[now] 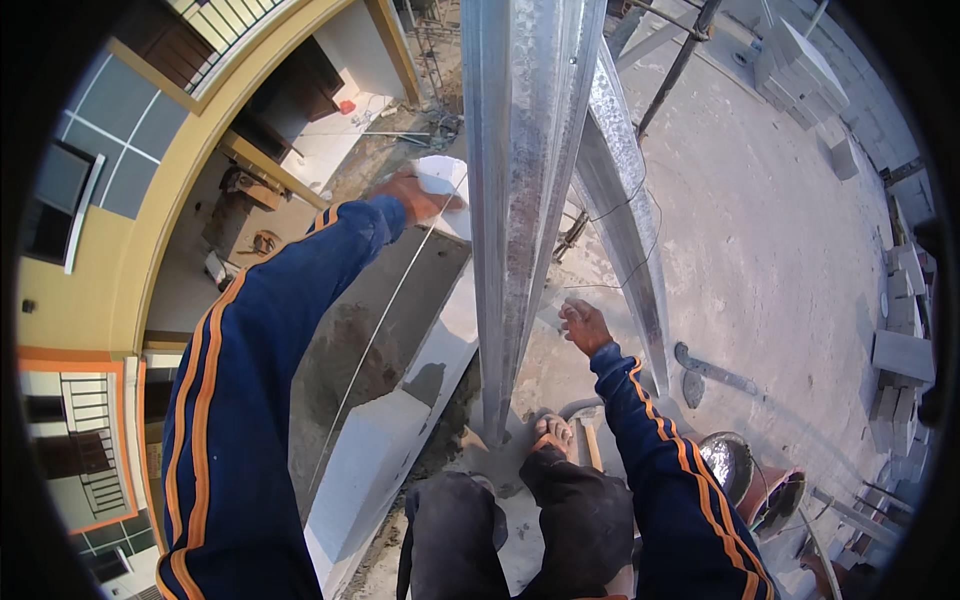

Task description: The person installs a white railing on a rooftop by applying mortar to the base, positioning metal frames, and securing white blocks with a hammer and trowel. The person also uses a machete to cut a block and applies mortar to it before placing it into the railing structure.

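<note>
My left hand (418, 195) reaches far forward and grips a white block (442, 178) at the far end of a low wall of white blocks (375, 440). The hand is slightly blurred, and steel profiles partly hide the block's right side. A thin string (385, 315) runs from beside that hand back along the wall. My right hand (584, 326) is held out right of the upright steel profiles (515, 200), its fingers loosely bent and apart. I see nothing in it. Grey mortar (428, 383) shows on the wall's top.
A second bent-looking steel profile (625, 215) stands at the right, with thin wire around it. A black bucket (725, 465) and a reddish bucket (775, 500) stand by my right arm. White blocks (800, 75) are stacked far right. A yellow building (130, 270) rises left.
</note>
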A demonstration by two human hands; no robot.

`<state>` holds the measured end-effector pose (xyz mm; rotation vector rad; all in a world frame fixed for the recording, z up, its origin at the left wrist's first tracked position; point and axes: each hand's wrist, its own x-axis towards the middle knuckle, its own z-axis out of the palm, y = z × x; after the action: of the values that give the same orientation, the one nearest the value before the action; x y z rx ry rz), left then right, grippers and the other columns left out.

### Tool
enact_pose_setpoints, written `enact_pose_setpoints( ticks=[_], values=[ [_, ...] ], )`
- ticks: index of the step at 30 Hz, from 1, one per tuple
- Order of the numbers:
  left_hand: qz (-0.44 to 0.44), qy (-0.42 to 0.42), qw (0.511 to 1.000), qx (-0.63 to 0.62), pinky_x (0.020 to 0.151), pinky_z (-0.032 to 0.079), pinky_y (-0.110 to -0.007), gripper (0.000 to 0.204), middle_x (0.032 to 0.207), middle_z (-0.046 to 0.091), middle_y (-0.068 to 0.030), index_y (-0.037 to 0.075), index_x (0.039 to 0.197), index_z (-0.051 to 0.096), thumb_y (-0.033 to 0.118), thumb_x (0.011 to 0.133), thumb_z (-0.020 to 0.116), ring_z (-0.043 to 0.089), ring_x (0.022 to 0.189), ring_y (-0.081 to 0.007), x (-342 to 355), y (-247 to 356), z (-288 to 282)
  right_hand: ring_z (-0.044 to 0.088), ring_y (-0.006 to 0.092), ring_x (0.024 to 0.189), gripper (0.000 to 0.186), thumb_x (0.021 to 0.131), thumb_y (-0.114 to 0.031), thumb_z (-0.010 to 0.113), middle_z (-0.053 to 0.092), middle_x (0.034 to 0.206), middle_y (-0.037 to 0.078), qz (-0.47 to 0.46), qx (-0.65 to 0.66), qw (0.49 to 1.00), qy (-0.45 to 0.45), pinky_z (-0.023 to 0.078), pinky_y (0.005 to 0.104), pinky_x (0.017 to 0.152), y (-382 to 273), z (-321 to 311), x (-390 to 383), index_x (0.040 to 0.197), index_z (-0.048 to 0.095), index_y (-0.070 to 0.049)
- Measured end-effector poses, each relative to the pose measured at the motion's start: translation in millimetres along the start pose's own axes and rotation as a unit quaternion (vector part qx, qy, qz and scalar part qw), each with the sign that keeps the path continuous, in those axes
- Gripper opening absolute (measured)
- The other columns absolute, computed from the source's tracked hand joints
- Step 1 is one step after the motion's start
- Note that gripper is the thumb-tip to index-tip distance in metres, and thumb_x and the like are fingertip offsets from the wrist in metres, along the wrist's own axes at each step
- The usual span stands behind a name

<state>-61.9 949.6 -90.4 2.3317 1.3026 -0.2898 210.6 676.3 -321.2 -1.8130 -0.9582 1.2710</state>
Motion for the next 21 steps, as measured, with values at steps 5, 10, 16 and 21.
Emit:
enact_pose_setpoints(
  ticks=[5, 10, 16, 21],
  values=[
    [0.088, -0.01, 0.986, 0.14, 0.108, 0.038, -0.037, 0.055, 0.134, 0.058, -0.0104, 0.015, 0.133, 0.058, 0.046, 0.088, 0.059, 0.05, 0.128, -0.0266, 17, 36, 21, 0.064, 0.018, 0.085, 0.052, 0.098, -0.038, 0.056, 0.067, 0.102, 0.013, -0.073, -0.113, 0.99, 0.049, 0.054, 0.0339, 0.065, -11, 27, 63, 0.132, 0.054, 0.001],
    [0.149, 0.012, 0.958, 0.243, 0.109, 0.037, -0.038, 0.046, 0.138, 0.055, -0.012, 0.015, 0.133, 0.058, 0.04, 0.094, 0.054, 0.048, 0.131, -0.0282, 29, 54, 46, 0.064, 0.0262, 0.099, 0.062, 0.094, -0.05, 0.058, 0.066, 0.112, 0.019, -0.208, -0.053, 0.975, 0.054, 0.052, 0.0385, 0.082, -40, 35, 85, 0.134, 0.054, -0.002],
    [0.17, 0.117, 0.95, 0.233, 0.106, 0.039, -0.037, 0.051, 0.137, 0.054, -0.0152, 0.012, 0.131, 0.057, 0.047, 0.094, 0.054, 0.049, 0.129, -0.0291, 42, 45, 92, 0.055, 0.035, 0.123, 0.076, 0.091, -0.063, 0.055, 0.057, 0.132, 0.024, -0.118, -0.019, 0.993, 0.006, 0.044, 0.0408, 0.102, -66, 43, 97, 0.141, 0.048, -0.006],
    [0.15, 0.079, 0.958, 0.229, 0.105, 0.041, -0.038, 0.05, 0.136, 0.055, -0.0153, 0.013, 0.132, 0.057, 0.046, 0.094, 0.055, 0.05, 0.128, -0.0293, 32, 41, 89, 0.048, 0.0387, 0.13, 0.085, 0.089, -0.071, 0.048, 0.053, 0.137, 0.025, -0.096, -0.053, 0.994, -0.003, 0.038, 0.0426, 0.109, -62, 46, 107, 0.145, 0.043, -0.008]
  ],
)
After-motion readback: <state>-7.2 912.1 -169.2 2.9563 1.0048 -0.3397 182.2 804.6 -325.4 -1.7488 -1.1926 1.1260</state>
